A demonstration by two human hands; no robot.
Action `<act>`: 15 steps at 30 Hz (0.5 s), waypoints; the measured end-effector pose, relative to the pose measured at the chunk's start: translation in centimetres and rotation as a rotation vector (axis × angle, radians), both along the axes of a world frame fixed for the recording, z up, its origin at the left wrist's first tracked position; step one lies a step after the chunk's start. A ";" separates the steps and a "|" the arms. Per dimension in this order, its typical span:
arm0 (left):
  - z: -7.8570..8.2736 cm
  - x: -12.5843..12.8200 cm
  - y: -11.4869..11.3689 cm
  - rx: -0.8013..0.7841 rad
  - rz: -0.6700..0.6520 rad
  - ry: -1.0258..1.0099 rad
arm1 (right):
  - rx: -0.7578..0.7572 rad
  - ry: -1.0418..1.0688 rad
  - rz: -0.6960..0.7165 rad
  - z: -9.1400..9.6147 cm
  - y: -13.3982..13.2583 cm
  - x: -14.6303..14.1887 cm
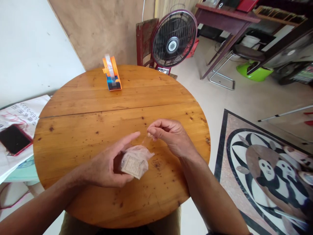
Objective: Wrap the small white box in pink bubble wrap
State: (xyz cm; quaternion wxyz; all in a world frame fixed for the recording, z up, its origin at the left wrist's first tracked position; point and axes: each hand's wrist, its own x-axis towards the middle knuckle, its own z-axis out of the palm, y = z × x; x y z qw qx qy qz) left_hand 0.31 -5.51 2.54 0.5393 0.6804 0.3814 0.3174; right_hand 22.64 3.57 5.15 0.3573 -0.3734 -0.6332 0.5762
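A small pale box (134, 164), wrapped in a thin clear plastic bag (139, 152), is in my left hand (107, 163) just over the wooden table (80, 137). The thumb and fingers curve around its left side; faint print shows through the wrapping. To its upper right, my right hand (170, 133) has its thumb and forefinger pinched together on a thin clear strip (147, 140). That strip runs down toward the bag; whether it is tape or part of the bag I cannot tell.
An orange and blue tape dispenser (112, 73) stands near the table's far edge. Behind the table is a fan (172, 44) by a wooden chair (144, 40). A phone (15, 139) lies on printed sheets at the left. A panda-patterned mat (266, 169) covers the floor at right.
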 end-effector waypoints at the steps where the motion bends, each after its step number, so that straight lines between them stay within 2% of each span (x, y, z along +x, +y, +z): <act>1: 0.0 0.0 0.1 -0.039 -0.002 -0.021 | 0.017 -0.005 -0.011 0.1 -0.1 0.0; 7: -0.3 0.1 0.6 -0.155 0.046 -0.011 | 0.142 -0.033 -0.010 0.7 -0.6 -0.1; 13: -0.5 0.0 1.2 -0.195 0.110 0.076 | 0.316 -0.038 0.024 1.0 -1.1 -0.6; 15: -0.5 0.2 1.4 -0.198 0.104 0.060 | 0.309 -0.062 0.006 1.3 -1.4 -0.9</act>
